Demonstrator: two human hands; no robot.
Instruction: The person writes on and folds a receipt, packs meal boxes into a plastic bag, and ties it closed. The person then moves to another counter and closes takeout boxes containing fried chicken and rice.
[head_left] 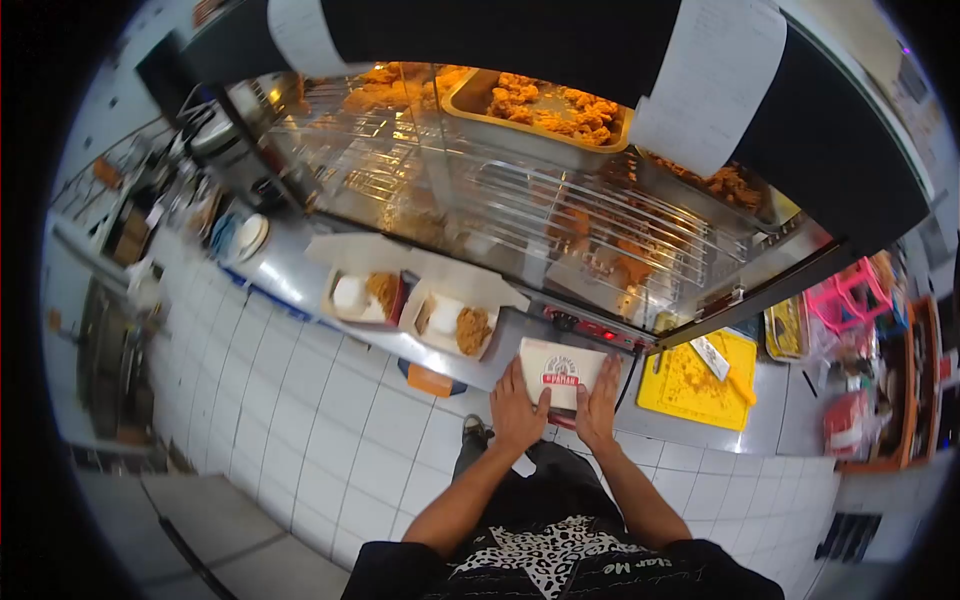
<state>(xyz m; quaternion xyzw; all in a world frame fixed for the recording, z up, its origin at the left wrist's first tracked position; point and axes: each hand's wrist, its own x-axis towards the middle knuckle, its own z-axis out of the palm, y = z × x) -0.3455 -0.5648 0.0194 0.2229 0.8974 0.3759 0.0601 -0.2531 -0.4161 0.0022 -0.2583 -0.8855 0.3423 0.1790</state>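
Observation:
Between my two hands is a closed white cardboard food box (540,352) with a red printed logo on its lid, at the counter's front edge. My left hand (518,408) holds its left side, thumb near the front. On the opposite side my right hand (600,403) grips it, fingers along the edge and thumb at the front. To the left stand two open food boxes, one nearer (408,325) and one farther (328,295), each with white rice and a fried chicken piece (473,330) inside.
Behind the boxes rises a glass display warmer (480,200) with wire racks and a metal tray (560,150) of fried chicken. On the right lie a yellow cutting board (685,390), a knife (712,358) and a pink plastic basket (848,296). White floor tiles show below the counter.

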